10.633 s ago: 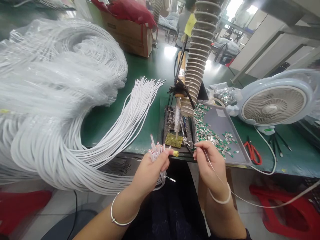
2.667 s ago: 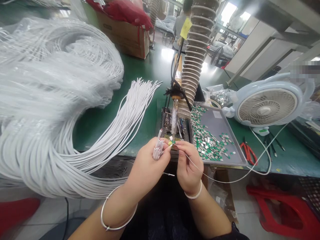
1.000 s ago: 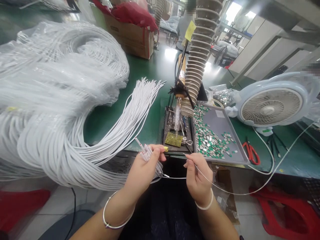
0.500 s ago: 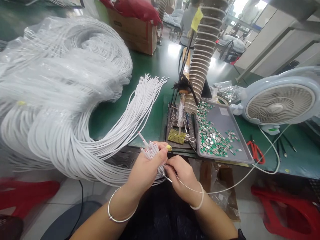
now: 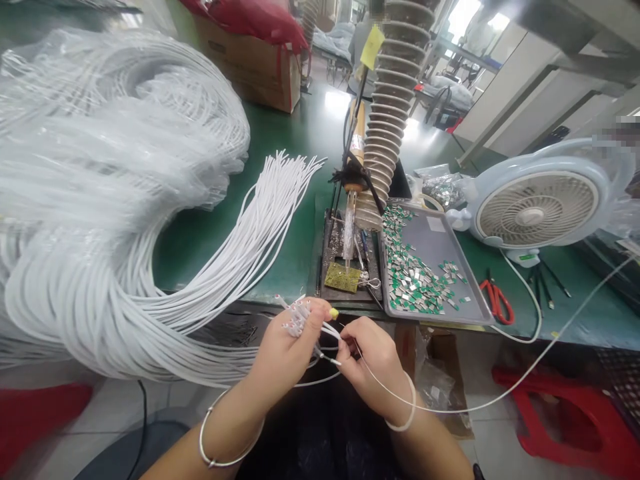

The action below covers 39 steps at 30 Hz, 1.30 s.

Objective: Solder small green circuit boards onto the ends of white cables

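Note:
My left hand (image 5: 290,343) is closed around a bundle of white cables (image 5: 296,319), their cut ends with reddish tips poking out above the fist. A small yellow cover (image 5: 334,313) sits on one of its fingertips. Just to the right, my right hand (image 5: 373,360) pinches a white cable (image 5: 330,329) that comes out of the left fist. A thin pale wire (image 5: 440,411) passes through the right hand and loops off to the right. Beyond the hands, a soldering iron (image 5: 350,207) is held tip down over a yellow sponge (image 5: 342,277).
A large coil of white cables (image 5: 95,293), partly in plastic, covers the left. A grey tray (image 5: 470,287) holds small green and silver boards. Red-handled pliers (image 5: 499,300), a fan (image 5: 535,207) and a ribbed hose (image 5: 393,100) stand around it. Red stools (image 5: 560,433) are below.
My right hand has drawn slightly away from the left, and a cable now spans between them. The thin wire's loop swings wider to the right. The view has shifted a little to the right.

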Available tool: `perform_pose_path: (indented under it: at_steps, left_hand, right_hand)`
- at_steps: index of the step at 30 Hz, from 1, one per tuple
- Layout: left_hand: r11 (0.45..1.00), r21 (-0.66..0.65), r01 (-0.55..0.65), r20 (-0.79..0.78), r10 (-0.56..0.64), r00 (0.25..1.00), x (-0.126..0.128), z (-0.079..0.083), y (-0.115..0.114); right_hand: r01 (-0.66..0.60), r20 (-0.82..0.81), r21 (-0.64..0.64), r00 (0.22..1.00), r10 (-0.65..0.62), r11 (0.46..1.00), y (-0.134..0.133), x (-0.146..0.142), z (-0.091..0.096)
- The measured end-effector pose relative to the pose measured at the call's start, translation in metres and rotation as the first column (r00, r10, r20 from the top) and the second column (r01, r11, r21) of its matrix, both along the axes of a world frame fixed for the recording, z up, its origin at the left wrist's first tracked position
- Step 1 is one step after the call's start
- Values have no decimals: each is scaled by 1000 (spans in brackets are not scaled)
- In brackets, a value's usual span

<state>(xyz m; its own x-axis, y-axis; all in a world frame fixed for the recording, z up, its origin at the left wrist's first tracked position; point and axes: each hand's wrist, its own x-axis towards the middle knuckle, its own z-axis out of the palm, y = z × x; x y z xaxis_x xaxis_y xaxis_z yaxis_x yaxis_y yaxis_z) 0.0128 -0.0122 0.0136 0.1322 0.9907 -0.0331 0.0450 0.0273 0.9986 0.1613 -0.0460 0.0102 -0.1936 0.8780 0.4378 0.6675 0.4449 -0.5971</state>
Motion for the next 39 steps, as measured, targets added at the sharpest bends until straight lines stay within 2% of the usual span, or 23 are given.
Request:
perform_pose_path:
  at_steps: [6, 8, 11, 13, 16, 21, 25, 30, 35, 39]
  left_hand:
    - [975, -129, 179, 83, -169, 982, -3, -1, 3]
    - [964, -140, 225, 148, -204, 968, -3, -1, 4]
    - [951, -161, 264, 247, -220, 944, -3, -2, 6]
    - [949, -161, 270, 297, -214, 930, -3, -3, 6]
    - [955, -154, 255, 331, -193, 924, -2, -2, 7]
    - [963, -143, 227, 368, -161, 916, 3, -2, 8]
    - [967, -160, 200, 397, -122, 910, 5, -4, 9]
    - [968, -174, 181, 383, -103, 918, 4, -8, 8]
    - [966, -160, 204, 363, -135, 922, 3, -9, 6]
    - [967, -113, 230, 346, -178, 921, 4, -9, 5]
  right_hand:
    - [-36, -29, 18, 999, 36, 999, -4, 12, 12]
    - [9, -39, 73, 999, -6, 997, -4, 22, 19]
    - [168, -27, 167, 986, -166, 972, 3, 43, 28]
    - [290, -9, 218, 955, -296, 932, 12, 59, 33]
    - [406, 100, 207, 896, -432, 890, 26, 80, 36]
    - [510, 286, 63, 814, -505, 858, 37, 93, 29]
    - [526, 363, 54, 781, -508, 849, 38, 92, 22]
    - [532, 433, 69, 746, -506, 844, 39, 89, 25]
    - [551, 367, 104, 752, -547, 828, 40, 91, 26]
    - [560, 281, 193, 756, -592, 806, 41, 92, 24]
